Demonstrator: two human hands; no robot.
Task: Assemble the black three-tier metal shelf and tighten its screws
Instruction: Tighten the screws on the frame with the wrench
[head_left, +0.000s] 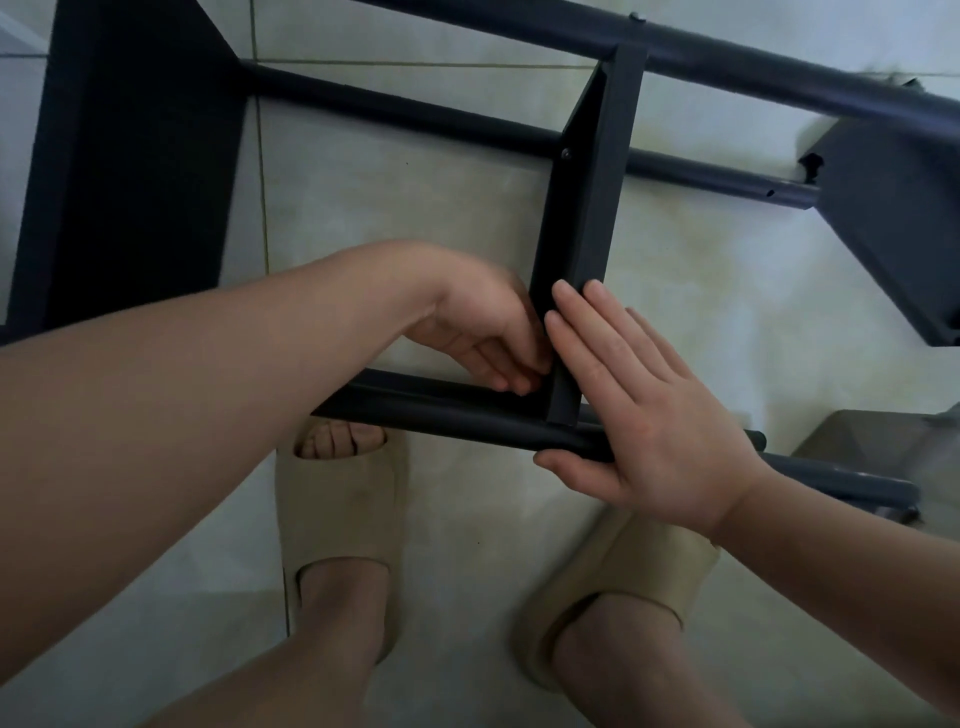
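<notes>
Two hands (483, 332) (639, 415), two beige slippers (337, 509) (623, 561), three shelf panels (130, 156) (587, 208) (893, 218), four tubes (779, 67) (415, 109) (441, 410) (841, 478)

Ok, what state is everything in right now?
Shelf: lying on its side on the floor.
Middle tier: standing on edge.
Far screw: seated in the middle tier.
Pole hole: empty.
Left grip: fingers curled where tier meets near pole; contents hidden.
Right grip: flat, pressing tier and near pole.

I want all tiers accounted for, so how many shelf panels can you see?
3: the left panel, the middle panel, and the right panel, partly cut off; no others show.
</notes>
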